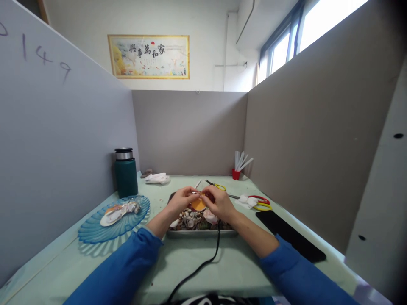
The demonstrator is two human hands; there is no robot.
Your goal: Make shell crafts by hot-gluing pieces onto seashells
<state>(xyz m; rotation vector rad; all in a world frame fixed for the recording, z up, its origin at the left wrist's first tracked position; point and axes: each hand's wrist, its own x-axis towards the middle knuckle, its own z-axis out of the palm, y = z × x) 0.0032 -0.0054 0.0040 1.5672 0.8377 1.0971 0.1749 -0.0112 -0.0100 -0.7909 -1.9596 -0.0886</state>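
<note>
Head view is showing a black cable (203,264) running from the desk's (241,258) near edge over the near rim of a metal tray (203,233), which is sitting at the desk's middle. Small shells (190,221) are filling the tray, and a pale pink piece (210,216) is resting among them on the right. Above them, your left hand (179,201) and right hand (221,204) are meeting, fingertips bunched narrow, next to an orange round piece (198,205); what they are gripping, if anything, you cannot tell from here. A black flat pad (291,236) is lying along the right edge, and a blue scalloped plate (92,231) is holding a large shell (116,215) by the left edge. Beyond the pad, a red-and-yellow-handled tool (262,202) is lying beside crumpled tissue (247,201). Yellow-handled scissors (220,187) are lying just past your hands. Behind the plate, a teal bottle (126,178) is standing upright; a white packet (157,178) is lying near the far left corner. Toward the far right corner, a red cup (235,174) is holding white strips (242,162).
</note>
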